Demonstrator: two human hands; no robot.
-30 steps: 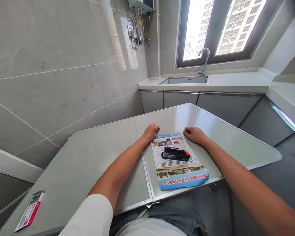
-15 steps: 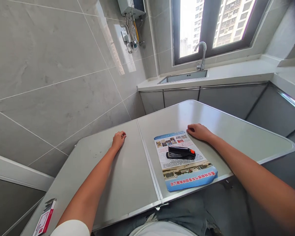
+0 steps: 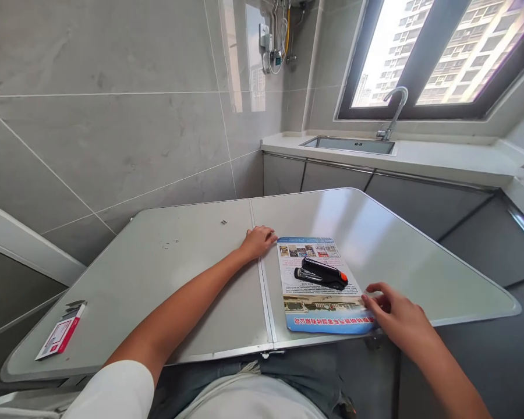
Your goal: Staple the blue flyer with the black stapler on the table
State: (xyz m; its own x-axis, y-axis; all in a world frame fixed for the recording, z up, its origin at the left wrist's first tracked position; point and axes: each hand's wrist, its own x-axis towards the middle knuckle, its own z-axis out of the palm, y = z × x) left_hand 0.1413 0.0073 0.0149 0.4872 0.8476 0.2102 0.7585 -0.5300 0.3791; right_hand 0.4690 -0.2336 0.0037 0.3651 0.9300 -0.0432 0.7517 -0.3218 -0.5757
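Both my left hand (image 3: 258, 241), fingers bent and a bit apart, and right hand (image 3: 397, 314), pinching or not I can't tell, seem to straighten the paper (image 3: 321, 302) on the table (image 3: 388, 247), needing gentle nudges under the stapler (image 3: 325, 272).

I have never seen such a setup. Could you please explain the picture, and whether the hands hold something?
No machine: these are a person's bare arms, seen by a camera worn on their head, facing forward and down. On the table lies a printed sheet bearing a black stapler; a flat packet lies toward the left end. The left hand is at the sheet's far left corner, the right hand at its right edge. Neither touches the stapler; whether either grips the sheet is unclear.
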